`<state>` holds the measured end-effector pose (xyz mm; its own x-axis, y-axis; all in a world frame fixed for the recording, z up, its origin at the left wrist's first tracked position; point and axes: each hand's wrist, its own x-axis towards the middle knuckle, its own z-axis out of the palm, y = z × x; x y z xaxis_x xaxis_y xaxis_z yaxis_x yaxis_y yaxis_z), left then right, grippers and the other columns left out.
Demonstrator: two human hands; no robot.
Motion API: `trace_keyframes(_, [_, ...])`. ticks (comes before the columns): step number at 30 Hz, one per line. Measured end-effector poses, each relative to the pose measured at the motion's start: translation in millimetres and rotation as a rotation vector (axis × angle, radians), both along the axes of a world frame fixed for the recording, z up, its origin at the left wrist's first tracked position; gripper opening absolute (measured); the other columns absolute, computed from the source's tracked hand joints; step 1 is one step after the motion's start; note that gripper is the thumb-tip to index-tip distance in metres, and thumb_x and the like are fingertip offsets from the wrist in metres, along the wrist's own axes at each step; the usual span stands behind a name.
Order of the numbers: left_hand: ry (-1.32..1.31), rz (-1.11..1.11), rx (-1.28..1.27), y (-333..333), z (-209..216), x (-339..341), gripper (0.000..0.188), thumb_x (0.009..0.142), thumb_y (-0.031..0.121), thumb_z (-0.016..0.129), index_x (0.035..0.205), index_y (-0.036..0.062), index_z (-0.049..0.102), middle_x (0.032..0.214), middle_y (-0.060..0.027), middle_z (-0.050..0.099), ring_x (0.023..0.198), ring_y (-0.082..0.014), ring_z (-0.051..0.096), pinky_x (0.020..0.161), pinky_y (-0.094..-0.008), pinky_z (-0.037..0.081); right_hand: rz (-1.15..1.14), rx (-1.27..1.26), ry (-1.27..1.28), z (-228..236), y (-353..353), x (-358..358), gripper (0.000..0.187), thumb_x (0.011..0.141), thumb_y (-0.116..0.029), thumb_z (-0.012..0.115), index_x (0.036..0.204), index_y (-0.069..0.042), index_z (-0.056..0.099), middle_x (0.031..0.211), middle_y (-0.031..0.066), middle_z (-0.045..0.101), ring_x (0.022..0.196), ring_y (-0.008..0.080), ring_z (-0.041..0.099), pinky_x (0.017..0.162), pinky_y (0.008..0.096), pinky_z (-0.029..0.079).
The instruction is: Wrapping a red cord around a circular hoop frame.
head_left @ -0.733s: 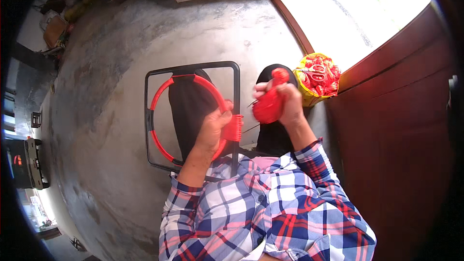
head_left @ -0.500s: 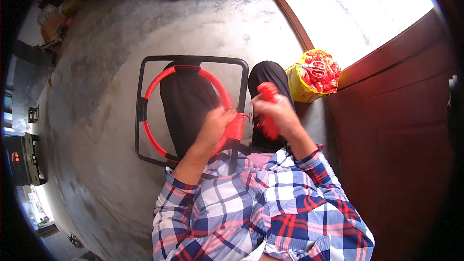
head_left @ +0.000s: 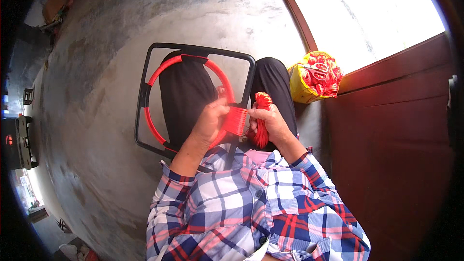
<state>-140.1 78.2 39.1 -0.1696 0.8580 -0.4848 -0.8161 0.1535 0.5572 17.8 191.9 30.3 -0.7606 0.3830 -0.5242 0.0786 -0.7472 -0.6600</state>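
A black square frame (head_left: 143, 97) with rounded corners rests over my lap. Within it sits a ring (head_left: 222, 75) wrapped mostly in red cord, with black sections between. My left hand (head_left: 209, 122) is closed round the ring's right side. Close to its fingers, a band of red cord (head_left: 236, 120) runs in tight side-by-side turns between the ring and the frame's right bar. My right hand (head_left: 274, 124) grips a bundled skein of red cord (head_left: 261, 134), thumb and forefinger touching the band's right edge. The strand between skein and band is hard to make out.
A yellow bag (head_left: 300, 89) full of red cord bundles stands beyond my right knee, with scissors (head_left: 316, 71) lying on top. A dark red door (head_left: 391, 130) is at the right, beside a bright doorway. Grey concrete floor (head_left: 96, 116) spreads to the left.
My right hand has come down and left to the band's edge with the skein. The frame has shifted slightly up and right in view and tilted.
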Motion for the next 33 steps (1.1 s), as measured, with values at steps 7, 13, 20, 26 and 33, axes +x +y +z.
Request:
trace_keyframes(7, [-0.063, 0.047, 0.015, -1, -4, 0, 0.045, 0.080, 0.004, 0.040, 0.123, -0.0027, 0.050, 0.107, -0.0121, 0.063, 0.092, -0.0198, 0.066, 0.085, -0.0347, 0.055, 0.021, 0.055, -0.013, 0, -2, -3, 0.015, 0.081, -0.016, 0.063, 0.073, -0.005, 0.055, 0.057, 0.0050, 0.055, 0.047, 0.0137, 0.052, 0.050, 0.0285, 0.045])
trace_keyframes(13, [-0.110, 0.048, -0.021, 1, -8, -2, 0.046, 0.079, 0.004, 0.040, 0.123, 0.0005, 0.051, 0.109, -0.0110, 0.062, 0.093, -0.0196, 0.065, 0.084, -0.0348, 0.054, 0.028, 0.023, 0.015, -1, 0, -4, 0.015, 0.081, -0.014, 0.062, 0.071, -0.006, 0.054, 0.056, 0.0052, 0.055, 0.048, 0.0149, 0.052, 0.050, 0.0278, 0.043])
trace_keyframes(20, [-0.026, 0.068, -0.055, 4, -15, 1, 0.043, 0.080, 0.006, 0.041, 0.122, 0.0010, 0.051, 0.109, -0.0083, 0.060, 0.095, -0.0179, 0.063, 0.087, -0.0344, 0.052, 0.038, 0.047, -0.001, 4, 5, 0, 0.013, 0.082, -0.014, 0.062, 0.074, -0.005, 0.056, 0.058, 0.0055, 0.056, 0.048, 0.0152, 0.053, 0.050, 0.0275, 0.043])
trace_keyframes(26, [-0.041, 0.066, 0.008, -7, -19, -7, 0.031, 0.088, 0.012, 0.046, 0.118, 0.0057, 0.052, 0.102, -0.0037, 0.057, 0.090, -0.0145, 0.062, 0.082, -0.0305, 0.052, -0.155, -0.140, 0.104, -5, 34, 44, 0.020, 0.086, -0.024, 0.063, 0.088, -0.004, 0.060, 0.061, 0.0027, 0.058, 0.048, 0.0124, 0.054, 0.048, 0.0247, 0.044])
trace_keyframes(33, [-0.023, 0.081, -0.054, -6, -15, -5, 0.023, 0.098, 0.018, 0.050, 0.118, 0.0090, 0.054, 0.099, -0.0027, 0.060, 0.084, -0.0128, 0.064, 0.074, -0.0294, 0.054, -1.175, -0.196, -0.048, -90, 121, 220, 0.030, 0.095, -0.036, 0.055, 0.083, -0.009, 0.055, 0.057, -0.0021, 0.044, 0.051, 0.0128, 0.048, 0.055, 0.0303, 0.049])
